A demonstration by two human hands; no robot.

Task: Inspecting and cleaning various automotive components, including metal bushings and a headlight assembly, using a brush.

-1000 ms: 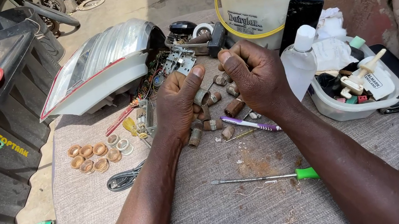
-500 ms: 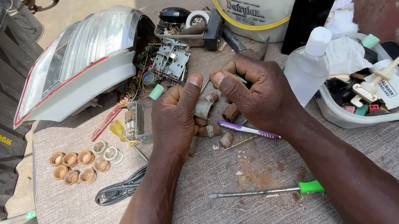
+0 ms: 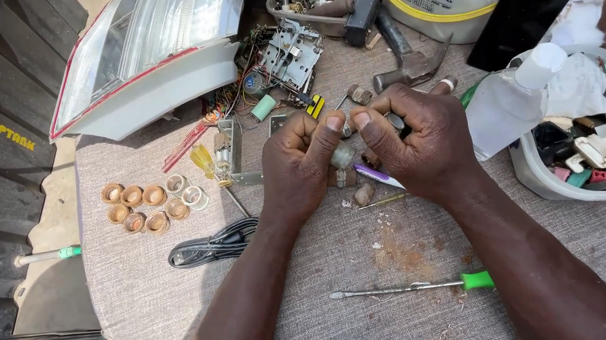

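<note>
I see a small grey-green cylindrical metal part [image 3: 343,155] sitting between my two hands, just above the cloth-covered counter [image 3: 176,300]. My left hand [image 3: 300,164] has its grip curled tight against the part's left side; my right hand [image 3: 414,138] is likewise clenched, thumb tip pressing its top. A green-handled screwdriver [image 3: 415,288] lies near my right forearm.

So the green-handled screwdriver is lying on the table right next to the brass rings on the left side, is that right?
Not quite. The green-handled screwdriver lies on the table, but near the bottom edge between the forearms, well apart from the brass rings. The black cable is what lies next to the rings. The head view shows it.
</note>
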